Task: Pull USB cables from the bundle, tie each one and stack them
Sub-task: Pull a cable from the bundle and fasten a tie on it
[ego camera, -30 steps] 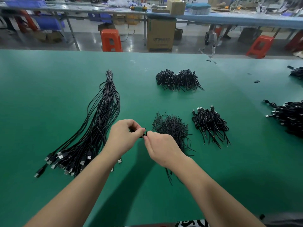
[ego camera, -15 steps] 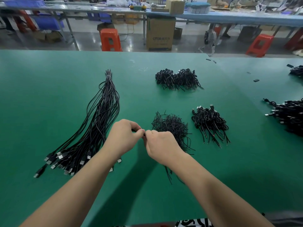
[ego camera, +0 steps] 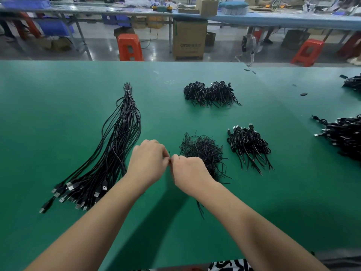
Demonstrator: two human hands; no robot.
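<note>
Left hand (ego camera: 148,160): fingers curled, pinching a thin black tie (ego camera: 169,153) at the fingertips, knuckles up.
Right hand (ego camera: 187,171): fingers curled, pinching the same tie from the other side, touching the left hand.
Tie: mostly hidden between the hands; only a short end shows above them.
Cable bundle (ego camera: 117,145): long black cables, bound at the far end, plugs fanned out at the near left of the green counter (ego camera: 58,94).
Loose ties pile (ego camera: 203,151): just behind the right hand.
Tied cables stack (ego camera: 249,146): right of the ties pile.
Second stack (ego camera: 210,93): farther back, centre.
More cables (ego camera: 343,135): right edge.
Background: orange stools (ego camera: 130,47), a cardboard box (ego camera: 189,39).
</note>
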